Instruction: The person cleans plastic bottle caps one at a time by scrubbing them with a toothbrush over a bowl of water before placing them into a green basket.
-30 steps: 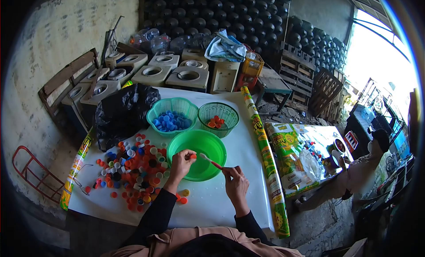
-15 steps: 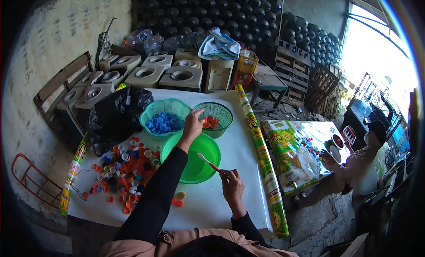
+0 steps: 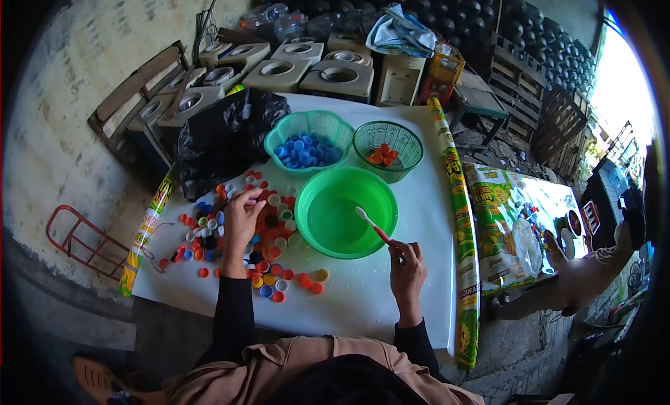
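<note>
My right hand (image 3: 407, 271) grips a toothbrush (image 3: 377, 228) with a red handle, its white head over the rim of a green basin (image 3: 347, 249) that seems to hold water. Over a loose pile of mixed plastic bottle caps (image 3: 269, 251), my left hand (image 3: 241, 223) has its fingers pinched together; whatever is between them is too small to make out. Behind the basin, a light-green basket (image 3: 279, 129) contains blue caps (image 3: 307, 150). To its right, a dark-green basket (image 3: 405, 136) has a few orange-red caps (image 3: 382, 154) inside.
A black plastic bag (image 3: 223, 136) lies at the table's back left. Rolled colourful packaging (image 3: 457, 230) lines the right edge of the white table (image 3: 342, 293). On the right, another person (image 3: 579, 283) is at a second table with caps. Beige moulded blocks (image 3: 279, 76) stand behind.
My left hand has moved from the dark-green basket back and left to the cap pile. The toothbrush stays in my right hand. The view has shifted, so the table appears further right.
</note>
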Action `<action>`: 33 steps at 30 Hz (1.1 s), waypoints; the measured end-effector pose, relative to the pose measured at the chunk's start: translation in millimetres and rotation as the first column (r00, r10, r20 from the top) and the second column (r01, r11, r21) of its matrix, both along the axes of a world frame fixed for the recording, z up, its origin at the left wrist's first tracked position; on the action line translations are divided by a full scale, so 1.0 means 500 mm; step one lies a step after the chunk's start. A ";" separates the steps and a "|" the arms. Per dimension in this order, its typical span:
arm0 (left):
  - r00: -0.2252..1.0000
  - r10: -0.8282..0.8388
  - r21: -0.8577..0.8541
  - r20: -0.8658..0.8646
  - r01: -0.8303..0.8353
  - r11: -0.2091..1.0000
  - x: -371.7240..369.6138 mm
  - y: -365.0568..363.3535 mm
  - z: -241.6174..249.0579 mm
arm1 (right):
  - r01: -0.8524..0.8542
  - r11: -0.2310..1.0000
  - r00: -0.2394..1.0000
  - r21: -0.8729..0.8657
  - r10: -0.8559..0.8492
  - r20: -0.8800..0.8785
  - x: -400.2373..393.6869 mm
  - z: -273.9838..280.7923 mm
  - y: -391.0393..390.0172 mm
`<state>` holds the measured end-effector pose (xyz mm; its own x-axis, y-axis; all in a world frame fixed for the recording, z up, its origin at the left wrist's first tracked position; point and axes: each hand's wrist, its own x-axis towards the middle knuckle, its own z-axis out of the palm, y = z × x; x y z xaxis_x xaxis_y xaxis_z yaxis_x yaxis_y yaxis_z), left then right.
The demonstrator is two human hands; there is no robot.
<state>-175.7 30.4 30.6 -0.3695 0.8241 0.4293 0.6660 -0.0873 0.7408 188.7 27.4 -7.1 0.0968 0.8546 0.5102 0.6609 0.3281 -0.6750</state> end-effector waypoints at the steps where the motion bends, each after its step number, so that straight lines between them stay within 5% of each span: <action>1: 0.998 0.043 -0.043 -0.042 -0.044 0.998 -0.011 -0.026 -0.010 | 0.002 1.000 1.000 0.015 -0.003 0.014 0.000 -0.001 0.000; 9: 0.990 0.083 -0.178 -0.110 -0.102 0.979 0.009 -0.080 -0.106 | -0.002 1.000 1.000 0.014 0.002 0.015 0.000 -0.011 0.004; 18: 0.891 -0.033 -0.162 -0.453 -0.045 0.986 0.019 -0.059 -0.146 | -0.006 1.000 1.000 0.016 0.005 0.018 -0.002 -0.004 -0.002; 26: 0.982 -0.013 -0.089 -0.190 -0.004 0.996 0.036 -0.064 -0.084 | -0.018 1.000 0.998 0.007 0.017 0.061 -0.008 0.008 -0.007; 30: 0.978 -0.188 0.042 0.091 0.185 0.982 0.088 -0.038 -0.024 | -0.107 0.994 0.971 -0.014 0.107 0.212 -0.022 0.059 0.000; 33: 0.800 -0.339 0.001 0.495 0.389 0.921 0.141 0.003 -0.004 | -0.154 0.988 0.936 0.013 0.141 0.323 -0.037 0.073 0.035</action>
<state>-105.2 31.7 28.8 -0.1708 0.9667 0.1907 0.1608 -0.1636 0.9733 170.5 44.8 29.5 -0.2029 0.8263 0.5254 0.7823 0.4595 -0.4205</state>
